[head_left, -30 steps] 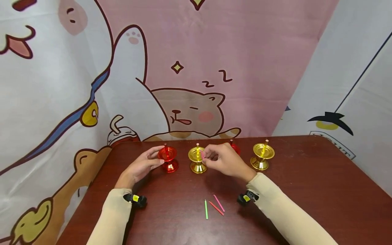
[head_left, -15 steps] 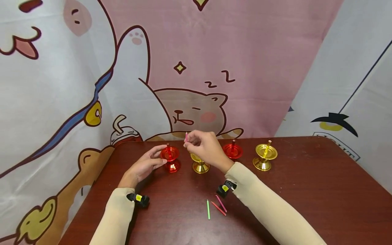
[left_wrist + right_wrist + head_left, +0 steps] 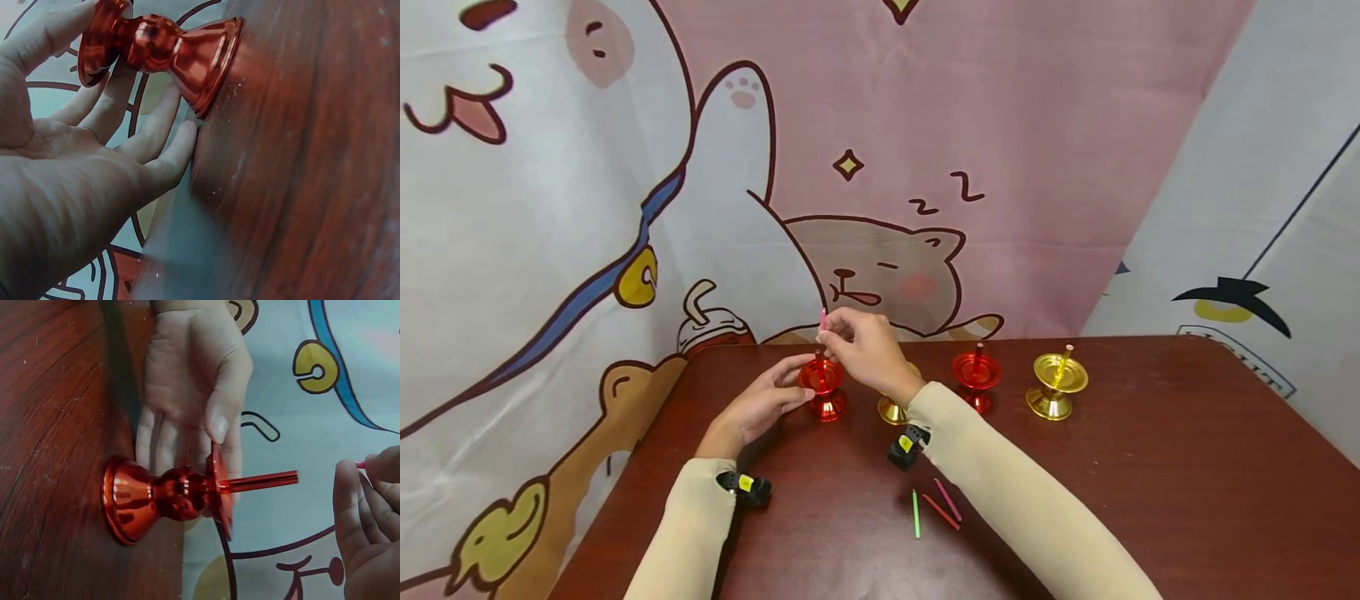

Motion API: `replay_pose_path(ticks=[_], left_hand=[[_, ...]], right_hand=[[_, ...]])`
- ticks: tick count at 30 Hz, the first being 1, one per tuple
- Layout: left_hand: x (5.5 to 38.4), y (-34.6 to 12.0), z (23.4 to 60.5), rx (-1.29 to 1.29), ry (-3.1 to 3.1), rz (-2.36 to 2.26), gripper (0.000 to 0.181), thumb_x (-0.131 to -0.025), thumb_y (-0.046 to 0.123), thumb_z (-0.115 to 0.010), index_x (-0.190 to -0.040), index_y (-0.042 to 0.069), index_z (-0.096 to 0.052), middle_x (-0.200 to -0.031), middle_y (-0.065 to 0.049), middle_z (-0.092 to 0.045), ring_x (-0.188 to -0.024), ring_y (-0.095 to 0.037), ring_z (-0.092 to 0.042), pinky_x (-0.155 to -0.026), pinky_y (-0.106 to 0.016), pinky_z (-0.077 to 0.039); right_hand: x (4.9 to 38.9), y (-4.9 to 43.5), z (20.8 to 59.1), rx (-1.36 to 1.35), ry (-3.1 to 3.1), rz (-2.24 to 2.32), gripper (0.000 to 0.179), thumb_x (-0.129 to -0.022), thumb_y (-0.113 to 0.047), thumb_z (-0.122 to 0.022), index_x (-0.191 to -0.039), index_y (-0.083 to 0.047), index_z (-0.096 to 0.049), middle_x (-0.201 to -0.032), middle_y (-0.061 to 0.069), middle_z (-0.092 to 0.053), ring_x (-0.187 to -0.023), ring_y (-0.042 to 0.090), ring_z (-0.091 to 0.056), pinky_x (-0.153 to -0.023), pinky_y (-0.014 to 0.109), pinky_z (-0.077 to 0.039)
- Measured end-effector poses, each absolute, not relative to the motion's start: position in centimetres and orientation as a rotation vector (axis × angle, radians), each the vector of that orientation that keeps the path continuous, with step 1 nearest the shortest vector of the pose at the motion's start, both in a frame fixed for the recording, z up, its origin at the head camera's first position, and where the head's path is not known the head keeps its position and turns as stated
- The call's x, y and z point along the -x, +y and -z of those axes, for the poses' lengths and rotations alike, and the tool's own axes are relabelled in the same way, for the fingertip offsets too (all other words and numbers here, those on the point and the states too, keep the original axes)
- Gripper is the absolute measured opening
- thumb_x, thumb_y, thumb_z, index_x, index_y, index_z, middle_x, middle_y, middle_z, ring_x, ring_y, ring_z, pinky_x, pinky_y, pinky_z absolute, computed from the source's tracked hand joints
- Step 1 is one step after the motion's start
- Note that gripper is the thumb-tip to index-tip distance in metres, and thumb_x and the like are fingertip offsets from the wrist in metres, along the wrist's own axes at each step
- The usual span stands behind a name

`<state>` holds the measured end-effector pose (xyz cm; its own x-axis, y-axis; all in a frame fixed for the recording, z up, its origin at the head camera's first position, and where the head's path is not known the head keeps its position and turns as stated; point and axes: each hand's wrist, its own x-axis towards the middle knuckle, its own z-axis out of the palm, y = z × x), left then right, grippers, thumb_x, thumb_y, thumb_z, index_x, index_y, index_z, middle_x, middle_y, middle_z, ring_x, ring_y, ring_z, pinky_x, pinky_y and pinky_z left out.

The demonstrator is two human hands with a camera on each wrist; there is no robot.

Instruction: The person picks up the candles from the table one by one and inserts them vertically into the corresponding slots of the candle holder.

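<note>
Pinching a slim pink candle in the right hand, between thumb and fingertips, with only a short end showing past them in the right wrist view. Held just above the nearest red candle holder, apart from the tip of its upright tube. Gripping that holder by its dish with the left hand, thumb on the rim and fingers behind, the lower ones spread loosely towards the foot.

Hiding, with the right hand and wrist, most of the upper part of a gold candle holder, seen mainly by its foot. Followed along the row by a second red candle holder and, farthest right, by a second gold candle holder, both upright with a tube rising from the dish.

Strewn across the table, nearer the person, with a green candle, a red candle and a loose pink candle, close to the right sleeve. Backed by a pink and white cloth printed with cartoon animals.
</note>
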<state>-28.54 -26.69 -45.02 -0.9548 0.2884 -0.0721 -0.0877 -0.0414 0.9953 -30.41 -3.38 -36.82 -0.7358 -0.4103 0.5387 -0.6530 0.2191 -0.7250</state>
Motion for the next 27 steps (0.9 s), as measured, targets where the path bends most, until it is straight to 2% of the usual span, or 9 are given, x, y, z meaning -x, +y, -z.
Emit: replay_pose_path(ticks=[5, 10, 20, 27], left_hand=[[28.7, -26.7, 45.1, -0.229, 1.967, -2.087, 0.068, -0.101, -0.005, -0.067, -0.164, 0.005, -0.042, -0.159, -0.018, -0.056, -0.128, -0.020, -0.065, -0.108, -0.029, -0.054], [28.6, -26.7, 45.1, -0.217, 1.971, -2.078, 0.069, -0.101, -0.003, -0.067, -0.165, 0.005, -0.041, -0.161, -0.020, -0.053, -0.129, -0.021, -0.064, -0.109, -0.029, -0.053], [28.5, -26.7, 44.9, -0.228, 1.979, -2.080, 0.067, -0.101, -0.004, -0.067, -0.163, 0.004, -0.042, -0.158, -0.019, -0.055, -0.126, -0.020, -0.066, -0.107, -0.029, -0.054], [28.5, -26.7, 45.0, -0.233, 1.969, -2.084, 0.067, -0.101, -0.004, -0.067, -0.163, 0.003, -0.042, -0.157, -0.018, -0.056, -0.125, -0.019, -0.067, -0.107, -0.029, -0.054]], right_hand=[[31.1, -4.3, 37.5, -0.949, -2.317, -1.438, 0.004, -0.106, -0.006, -0.074, -0.105, -0.003, -0.077, -0.086, 0.007, -0.076, -0.073, 0.016, -0.071, -0.065, 0.025, -0.057], [31.3, -4.8, 38.1, -0.919, -2.384, -1.373, 0.004, -0.105, -0.007, -0.074, -0.104, -0.005, -0.077, -0.088, 0.003, -0.074, -0.071, 0.013, -0.065, -0.064, 0.025, -0.053], [31.2, -5.2, 38.5, -0.943, -2.398, -1.235, 0.005, -0.104, -0.007, -0.075, -0.101, -0.004, -0.077, -0.097, 0.005, -0.077, -0.085, 0.020, -0.066, -0.079, 0.033, -0.054], [31.3, -5.2, 38.7, -0.946, -2.395, -1.217, 0.006, -0.104, -0.007, -0.075, -0.099, -0.005, -0.076, -0.098, 0.005, -0.077, -0.083, 0.018, -0.065, -0.078, 0.032, -0.054]])
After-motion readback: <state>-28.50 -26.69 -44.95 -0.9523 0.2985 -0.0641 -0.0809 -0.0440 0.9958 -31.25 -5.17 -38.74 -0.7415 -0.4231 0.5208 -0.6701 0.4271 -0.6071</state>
